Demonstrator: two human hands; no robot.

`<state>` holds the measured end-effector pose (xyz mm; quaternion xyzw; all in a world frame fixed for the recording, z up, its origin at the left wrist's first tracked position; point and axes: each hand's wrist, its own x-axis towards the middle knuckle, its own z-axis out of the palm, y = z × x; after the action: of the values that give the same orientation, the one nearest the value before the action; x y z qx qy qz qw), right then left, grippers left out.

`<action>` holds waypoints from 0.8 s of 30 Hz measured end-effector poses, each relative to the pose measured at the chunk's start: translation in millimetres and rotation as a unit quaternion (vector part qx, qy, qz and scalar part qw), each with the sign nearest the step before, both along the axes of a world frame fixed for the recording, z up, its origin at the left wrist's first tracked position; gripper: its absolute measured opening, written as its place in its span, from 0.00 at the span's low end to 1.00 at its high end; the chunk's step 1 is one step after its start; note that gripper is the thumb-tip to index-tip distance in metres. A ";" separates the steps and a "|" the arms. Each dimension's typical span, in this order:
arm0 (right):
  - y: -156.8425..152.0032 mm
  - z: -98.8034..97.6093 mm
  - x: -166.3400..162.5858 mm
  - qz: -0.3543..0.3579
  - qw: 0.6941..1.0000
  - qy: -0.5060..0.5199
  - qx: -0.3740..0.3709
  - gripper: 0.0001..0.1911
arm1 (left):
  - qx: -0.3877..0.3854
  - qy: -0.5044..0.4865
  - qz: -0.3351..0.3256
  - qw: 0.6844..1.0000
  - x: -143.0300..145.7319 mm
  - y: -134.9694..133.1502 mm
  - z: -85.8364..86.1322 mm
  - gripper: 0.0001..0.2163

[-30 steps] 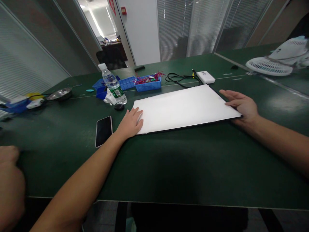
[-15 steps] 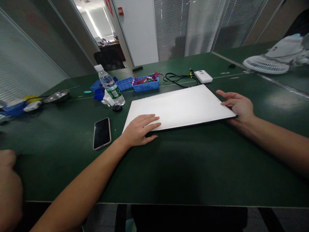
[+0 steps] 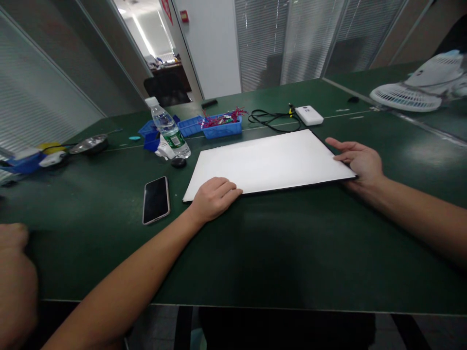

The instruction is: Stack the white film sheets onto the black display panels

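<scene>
A large flat white panel (image 3: 270, 163) with a thin dark edge lies on the green table (image 3: 255, 253). My left hand (image 3: 215, 197) rests on its near edge close to the left corner, fingers curled over the rim. My right hand (image 3: 359, 163) lies against the panel's right edge at the near right corner, fingers stretched out along it. The panel sits flat on the table.
A black phone (image 3: 156, 199) lies left of my left hand. Behind it stand a water bottle (image 3: 168, 129), blue trays (image 3: 215, 127), a black cable (image 3: 272, 119) and a white box (image 3: 309, 115). A white fan (image 3: 419, 90) sits at far right. Another person's hand (image 3: 14, 282) shows at bottom left.
My left hand slid from the panel's left corner rightward along the near edge and curled its fingers over the rim. The panel turned slightly. My right hand barely moved.
</scene>
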<state>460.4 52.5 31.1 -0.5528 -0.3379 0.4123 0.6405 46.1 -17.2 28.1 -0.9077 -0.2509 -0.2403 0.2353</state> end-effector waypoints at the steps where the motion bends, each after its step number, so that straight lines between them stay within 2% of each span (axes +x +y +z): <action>1: 0.9 -0.1 0.7 0.006 1.000 -0.006 -0.006 0.17 | 0.004 -0.002 -0.002 1.000 0.8 -0.2 -0.4 0.07; 9: 4.7 1.2 4.2 0.067 0.994 -0.070 -0.051 0.13 | 0.035 -0.059 -0.013 0.998 0.7 -0.9 -3.8 0.07; 14: -10.5 -4.5 10.3 0.089 0.988 -0.120 -0.048 0.10 | 0.044 -0.059 -0.017 0.997 -3.2 -4.8 -7.4 0.05; 19: -63.3 -18.0 39.0 0.071 0.987 -0.132 -0.058 0.09 | 0.044 -0.080 -0.053 0.994 4.1 -9.7 -4.6 0.05; 24: -153.5 -37.8 104.7 0.033 0.965 -0.223 -0.138 0.13 | 0.035 -0.057 -0.126 0.990 32.5 -10.3 -2.6 0.04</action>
<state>565.2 -101.0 -6.6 -0.7019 -0.4304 0.3423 0.4526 78.5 -27.5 25.4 -0.9081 -0.1388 -0.3279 0.2201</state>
